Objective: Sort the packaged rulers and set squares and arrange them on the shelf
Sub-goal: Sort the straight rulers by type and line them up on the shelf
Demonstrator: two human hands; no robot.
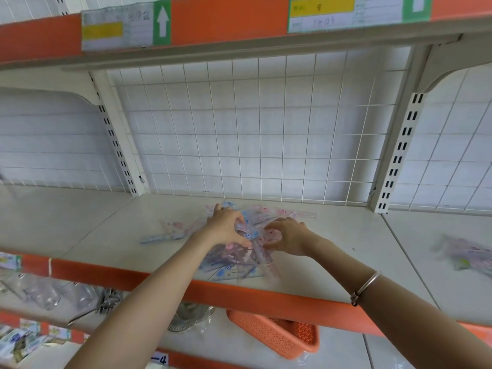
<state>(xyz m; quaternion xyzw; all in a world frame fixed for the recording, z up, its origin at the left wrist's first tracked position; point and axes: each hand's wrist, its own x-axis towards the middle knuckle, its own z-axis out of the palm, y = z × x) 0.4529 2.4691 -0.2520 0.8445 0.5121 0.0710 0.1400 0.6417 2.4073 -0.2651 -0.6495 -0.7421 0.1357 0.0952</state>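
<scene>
A loose pile of packaged rulers and set squares (241,262) is spread on the shelf (332,249), near its front edge. The left hand (226,227) and right hand (288,239) are laid on it, fingers curled; whether packets are gripped cannot be told

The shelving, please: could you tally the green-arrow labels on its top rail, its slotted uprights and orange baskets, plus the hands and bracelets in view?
Green-arrow labels: 2
Slotted uprights: 2
Orange baskets: 1
Hands, left hand and right hand: 2
Bracelets: 1
Total: 8
</scene>
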